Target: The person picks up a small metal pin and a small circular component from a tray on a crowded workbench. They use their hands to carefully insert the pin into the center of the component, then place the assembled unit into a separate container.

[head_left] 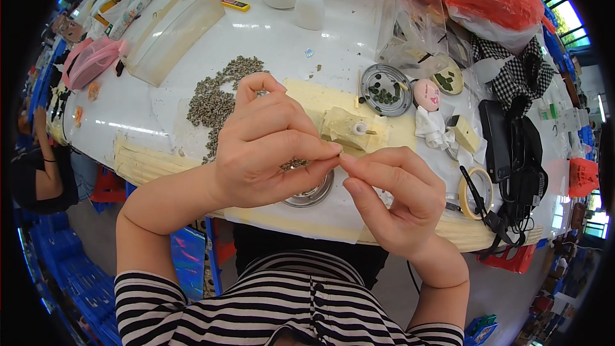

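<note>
My left hand (272,138) is raised over the near edge of the table, thumb and forefinger pinched together. My right hand (403,198) meets it from the right, fingers curled, its forefinger tip against the left fingertips. Whatever is between them is too small to make out. Beneath my left hand, partly covered, is a round shiny dish (309,200) with small grey pieces in it. Just beyond the fingertips stands a tape-covered block (343,125) with a small white tip on it. A heap of small grey pieces (214,102) lies left of my left hand.
A round clear dish (384,110) holds dark green pieces. Beside it are a pink-and-white round thing (427,95) and crumpled tissue (434,129). A tape roll (464,193) and black bag (526,160) lie right. At the back are a clear tray (173,32) and squeeze bottle (310,9).
</note>
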Demonstrator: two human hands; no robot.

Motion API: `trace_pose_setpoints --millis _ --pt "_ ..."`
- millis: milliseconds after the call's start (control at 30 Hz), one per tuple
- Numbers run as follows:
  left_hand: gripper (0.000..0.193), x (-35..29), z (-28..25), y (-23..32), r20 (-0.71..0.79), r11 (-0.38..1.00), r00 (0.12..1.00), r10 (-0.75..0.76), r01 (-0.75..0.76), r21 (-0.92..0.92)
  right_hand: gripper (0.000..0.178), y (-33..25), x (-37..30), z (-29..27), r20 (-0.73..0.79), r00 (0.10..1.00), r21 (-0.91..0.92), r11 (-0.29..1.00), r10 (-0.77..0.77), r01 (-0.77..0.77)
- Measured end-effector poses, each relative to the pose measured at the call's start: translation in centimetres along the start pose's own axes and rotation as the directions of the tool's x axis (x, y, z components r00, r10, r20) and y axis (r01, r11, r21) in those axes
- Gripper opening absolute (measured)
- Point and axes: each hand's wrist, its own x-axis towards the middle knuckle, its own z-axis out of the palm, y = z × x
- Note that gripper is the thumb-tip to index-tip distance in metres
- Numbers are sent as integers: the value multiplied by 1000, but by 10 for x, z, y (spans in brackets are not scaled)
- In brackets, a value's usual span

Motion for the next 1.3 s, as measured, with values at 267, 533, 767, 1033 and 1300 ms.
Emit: trace_pose_setpoints --millis 267,533,767,1033,1300 --pt "26 1 -2 1 16 999 999 39 -39 -10 20 7 -2 2 80 973 233 945 216 -229" --pt "25 0 0 -1 17 999 1000 21 -20 -30 16 6 -1 -2 45 989 178 973 143 -149" --pt "24 0 1 -2 10 999 1000 -10 11 -33 26 3 0 -1 13 999 27 999 30 -30" --pt "26 1 0 -2 8 998 999 31 -31 -58 20 6 -2 2 62 973 233 945 222 -230" --pt "25 1 0 -1 16 999 999 32 -31 -39 12 6 -1 1 45 980 218 955 195 -200"
